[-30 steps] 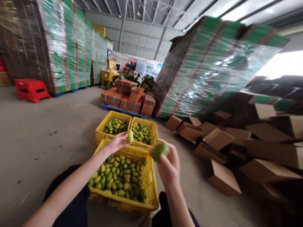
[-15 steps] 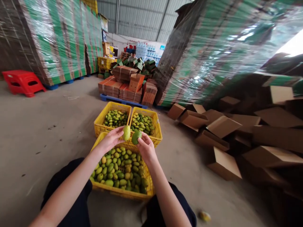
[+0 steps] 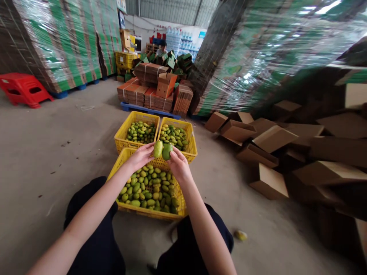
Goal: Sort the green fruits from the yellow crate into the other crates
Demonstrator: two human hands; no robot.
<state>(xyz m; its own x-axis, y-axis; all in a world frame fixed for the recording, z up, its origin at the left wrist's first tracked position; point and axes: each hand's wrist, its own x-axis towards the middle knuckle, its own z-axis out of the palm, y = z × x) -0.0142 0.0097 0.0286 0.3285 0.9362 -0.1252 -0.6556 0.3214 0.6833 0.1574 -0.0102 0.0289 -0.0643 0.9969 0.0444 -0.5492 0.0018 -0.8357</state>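
My left hand (image 3: 142,156) is closed on a yellow-green mango (image 3: 158,149), held by its left side. In my right hand (image 3: 179,162) is a darker green mango (image 3: 167,151), gripped between thumb and fingers. The two mangoes are side by side, close together or touching, above the far edge of the nearest yellow crate (image 3: 169,217). Many green and yellowish mangoes (image 3: 149,187) lie in that crate. Behind it stand a left yellow crate (image 3: 120,144) and a right yellow crate (image 3: 192,154), both with mangoes inside.
One mango (image 3: 240,235) lies on the floor at my right. Open cardboard boxes (image 3: 272,151) are heaped to the right. Bundled flat cartons (image 3: 149,72) sit on a blue pallet (image 3: 151,110) ahead. A red stool (image 3: 25,89) stands left. A person (image 3: 162,49) is far back.
The two mangoes have come closer together, and the left one has moved right toward the other. The view has tilted down slightly, so the surroundings sit higher.
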